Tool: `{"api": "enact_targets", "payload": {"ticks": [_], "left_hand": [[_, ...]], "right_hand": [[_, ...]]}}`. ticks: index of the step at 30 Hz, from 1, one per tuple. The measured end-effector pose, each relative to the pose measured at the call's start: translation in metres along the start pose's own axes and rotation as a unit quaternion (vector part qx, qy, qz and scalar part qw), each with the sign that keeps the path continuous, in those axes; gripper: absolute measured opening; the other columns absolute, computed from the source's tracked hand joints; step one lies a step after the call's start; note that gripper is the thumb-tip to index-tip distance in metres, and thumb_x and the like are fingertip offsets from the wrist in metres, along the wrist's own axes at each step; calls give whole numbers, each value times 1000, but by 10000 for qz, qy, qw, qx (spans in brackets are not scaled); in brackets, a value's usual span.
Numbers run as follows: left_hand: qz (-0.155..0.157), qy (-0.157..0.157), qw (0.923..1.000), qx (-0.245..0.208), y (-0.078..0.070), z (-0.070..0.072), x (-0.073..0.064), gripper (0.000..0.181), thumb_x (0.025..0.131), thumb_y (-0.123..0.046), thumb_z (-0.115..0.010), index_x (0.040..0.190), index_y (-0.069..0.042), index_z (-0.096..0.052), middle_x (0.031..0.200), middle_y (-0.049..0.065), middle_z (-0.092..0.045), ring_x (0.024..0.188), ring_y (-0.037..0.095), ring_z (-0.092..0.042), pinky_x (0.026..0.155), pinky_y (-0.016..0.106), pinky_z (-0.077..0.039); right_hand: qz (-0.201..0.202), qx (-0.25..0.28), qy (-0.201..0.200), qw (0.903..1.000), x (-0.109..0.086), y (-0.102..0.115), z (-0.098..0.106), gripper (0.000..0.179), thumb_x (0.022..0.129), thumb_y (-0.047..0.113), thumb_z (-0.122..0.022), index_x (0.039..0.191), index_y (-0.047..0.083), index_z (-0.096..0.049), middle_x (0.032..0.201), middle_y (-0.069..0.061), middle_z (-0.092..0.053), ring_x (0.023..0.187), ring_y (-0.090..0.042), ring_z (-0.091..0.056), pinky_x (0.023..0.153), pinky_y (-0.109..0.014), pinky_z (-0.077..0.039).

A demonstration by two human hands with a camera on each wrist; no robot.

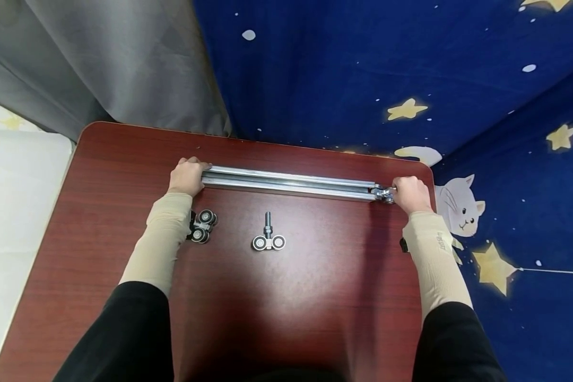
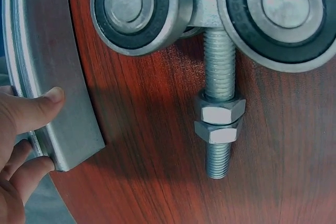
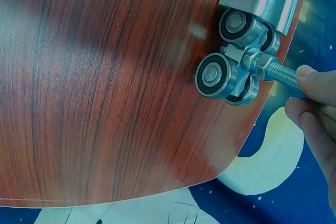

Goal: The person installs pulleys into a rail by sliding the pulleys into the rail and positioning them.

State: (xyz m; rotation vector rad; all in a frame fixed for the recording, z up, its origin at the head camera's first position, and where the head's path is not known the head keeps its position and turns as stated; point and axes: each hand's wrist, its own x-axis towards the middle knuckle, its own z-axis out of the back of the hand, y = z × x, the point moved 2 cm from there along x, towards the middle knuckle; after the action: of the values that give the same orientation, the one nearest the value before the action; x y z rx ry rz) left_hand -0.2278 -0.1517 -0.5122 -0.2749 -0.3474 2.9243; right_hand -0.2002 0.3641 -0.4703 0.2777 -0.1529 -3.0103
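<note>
Largest is the deep blue fabric (image 1: 315,69), printed with yellow stars and a pale cat, which fills the back and right side. Next comes the dark red wood-grain surface (image 1: 315,286) with rounded corners, its far edge near the fabric. A grey curtain (image 1: 138,58) hangs at the far left, just behind that edge.

Two black sleeves (image 1: 129,329) reach in from the near side, cream cuffs (image 1: 162,233) covering the wrists. Between them, along the far part of the surface, lies a long silver metal rail (image 1: 286,181), its lengthwise slot showing from above.

The left hand (image 1: 186,176) grips the left end of the rail, thumb on one face and fingers around the edge. The right hand (image 1: 412,193), just beyond the rail's other end, pinches the threaded bolt (image 3: 283,74) of a roller trolley between thumb and fingers. That held trolley (image 1: 382,193) is at the rail's right end; one pair of its wheels (image 3: 236,23) sits right by the opening, though whether they are inside cannot be told.

A second trolley (image 1: 202,225) lies beside the left cuff, its bolt bearing two hex nuts (image 2: 219,119). A third trolley (image 1: 268,241) rests near the middle of the surface, in front of the rail, its bolt pointing toward the far edge
</note>
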Motion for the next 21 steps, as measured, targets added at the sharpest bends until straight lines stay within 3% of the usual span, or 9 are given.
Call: {"api": "enact_targets", "payload": {"ticks": [21], "left_hand": [[-37,-38,10000,40,1,0,0,48,68,3,-65,115,-6,-61,111,20,-56,101,43,-48,68,59,-48]], "right_hand": [[196,2,124,9997,12,18,-1,7,79,5,-62,75,1,-66,69,-14,-64,59,-30,-58,56,-48,-47]]}}
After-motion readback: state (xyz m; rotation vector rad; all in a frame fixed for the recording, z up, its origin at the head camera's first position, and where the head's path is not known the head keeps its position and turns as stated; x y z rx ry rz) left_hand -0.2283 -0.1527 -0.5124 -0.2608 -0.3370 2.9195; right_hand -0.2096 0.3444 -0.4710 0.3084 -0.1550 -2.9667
